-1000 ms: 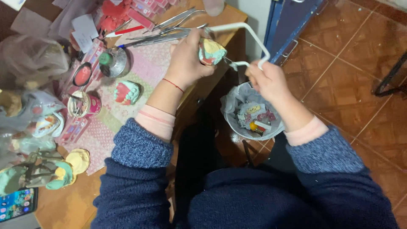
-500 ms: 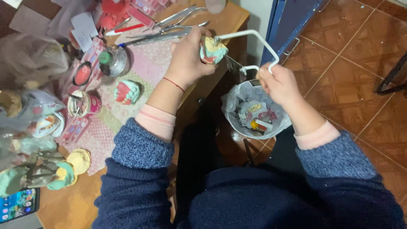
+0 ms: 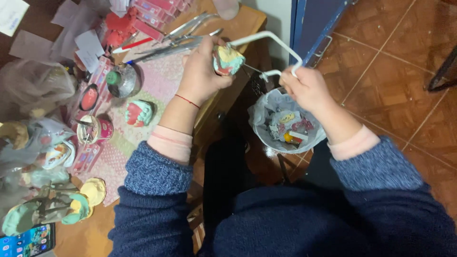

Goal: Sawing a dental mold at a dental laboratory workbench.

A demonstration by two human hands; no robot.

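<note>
While the left hand (image 3: 202,71) is clamped around a dental cast (image 3: 227,59) at the table's (image 3: 247,21) far right corner, over a lined waste bin (image 3: 266,102), the right hand (image 3: 307,88) grips a white-framed saw (image 3: 266,40). Likely plaster: rigid, brittle, moderately heavy. Best held by its base, clear of the teeth.

Wooden table (image 3: 238,21) with pink patterned cloth (image 3: 157,85), reddish-brown tiled floor (image 3: 395,62), blue door (image 3: 316,19)

blue knit sleeves (image 3: 157,173), pink cuffs (image 3: 170,145)
</note>
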